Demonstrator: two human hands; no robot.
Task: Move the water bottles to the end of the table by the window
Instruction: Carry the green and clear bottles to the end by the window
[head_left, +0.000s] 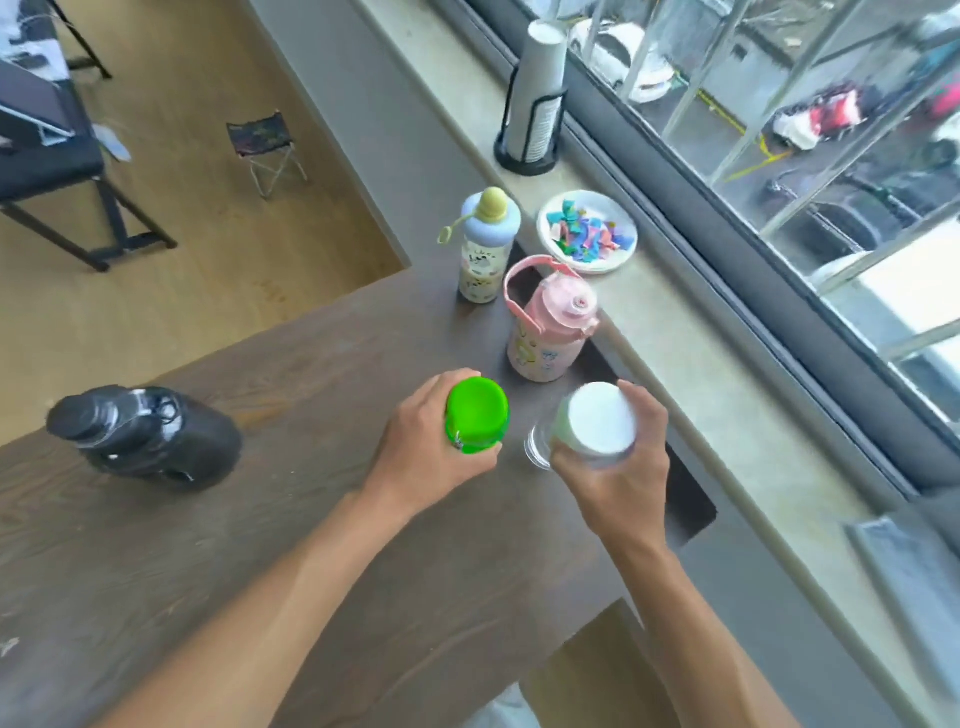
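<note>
My left hand (421, 457) grips a bottle with a bright green lid (475, 413), held upright over the dark wooden table (311, 519). My right hand (623, 467) is wrapped around a clear bottle with a white lid (600, 418), close to the table's window end. A pink bottle with a loop handle (550, 327) and a pale blue bottle with a yellow cap (485, 244) stand at the window end. A large black bottle (150, 431) stands far left on the table, apart from both hands.
A stone windowsill (675, 338) runs along the table's right end, bearing a white plate of coloured paper scraps (587, 231) and a black holder with stacked paper cups (535, 98). On the floor beyond the table stand a small folding stool (265, 145) and a black desk (57, 171).
</note>
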